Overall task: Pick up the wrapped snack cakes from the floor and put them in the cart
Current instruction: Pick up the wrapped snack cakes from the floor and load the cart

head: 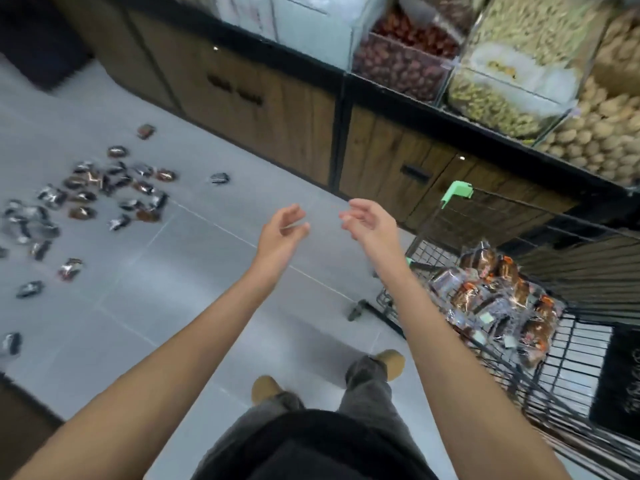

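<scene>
While both arms are reaching forward, left hand [281,227] and right hand [367,220] hovering loosely uncurled, gripping nothing, snack cakes [104,188] lying scattered on floor [194,271], more sitting piled in cart [568,344]

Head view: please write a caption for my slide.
Empty left hand and right hand hover between dark wrapped snack cakes on grey tiled floor and black wire cart.

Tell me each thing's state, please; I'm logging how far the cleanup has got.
Left hand: empty, fingers loosely curled.
Right hand: empty, fingers loosely curled.
Floor cakes: wrapped, scattered, not picked up.
Cart cakes: wrapped, piled together inside.
Cart: partly filled.
Cabinet doors: closed.
</scene>
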Tool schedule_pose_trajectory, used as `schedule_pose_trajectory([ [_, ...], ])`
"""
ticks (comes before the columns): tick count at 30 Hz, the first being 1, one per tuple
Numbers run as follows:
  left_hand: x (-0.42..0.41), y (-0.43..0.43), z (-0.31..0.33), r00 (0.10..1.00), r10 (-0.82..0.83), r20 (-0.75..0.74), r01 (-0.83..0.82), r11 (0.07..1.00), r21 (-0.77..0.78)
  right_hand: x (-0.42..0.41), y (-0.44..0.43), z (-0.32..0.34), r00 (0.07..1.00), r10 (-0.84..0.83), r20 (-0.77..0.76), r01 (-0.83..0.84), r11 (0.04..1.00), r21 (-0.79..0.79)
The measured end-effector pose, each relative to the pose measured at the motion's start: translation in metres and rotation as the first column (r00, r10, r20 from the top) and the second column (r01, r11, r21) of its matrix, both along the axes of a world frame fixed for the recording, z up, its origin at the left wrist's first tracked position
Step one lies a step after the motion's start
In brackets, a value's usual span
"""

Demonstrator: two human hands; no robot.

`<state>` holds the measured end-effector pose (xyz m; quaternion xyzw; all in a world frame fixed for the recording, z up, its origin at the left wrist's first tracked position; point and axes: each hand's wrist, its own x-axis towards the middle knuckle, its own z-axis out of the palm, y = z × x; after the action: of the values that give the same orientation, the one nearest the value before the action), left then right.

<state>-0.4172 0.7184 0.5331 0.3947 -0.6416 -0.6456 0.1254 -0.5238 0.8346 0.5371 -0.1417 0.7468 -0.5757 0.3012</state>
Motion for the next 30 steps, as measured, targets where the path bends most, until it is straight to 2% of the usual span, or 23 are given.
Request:
schedule_pose_trajectory([
  [9, 0.168, -0.107, 0.037, 0.939, 0.327, -0.109, -0.325, 0.945, 0.038, 0.142, -0.143, 0.036, 0.973, 0.231, -0.017, -0.231, 0.971, -0.062],
  [17, 0.257, -0.189, 0.045, 0.854, 0.505, -0.129, -0.508, 0.861, 0.006, 0.216, -0.247, 0.042, 0.875, 0.481, -0.047, -0.483, 0.875, -0.035],
  [30, 0.352, -0.363, 0.027, 0.699, 0.715, 0.033, -0.708, 0.697, -0.112, 0.276, -0.494, 0.007, 0.641, 0.765, -0.061, -0.768, 0.64, -0.027],
])
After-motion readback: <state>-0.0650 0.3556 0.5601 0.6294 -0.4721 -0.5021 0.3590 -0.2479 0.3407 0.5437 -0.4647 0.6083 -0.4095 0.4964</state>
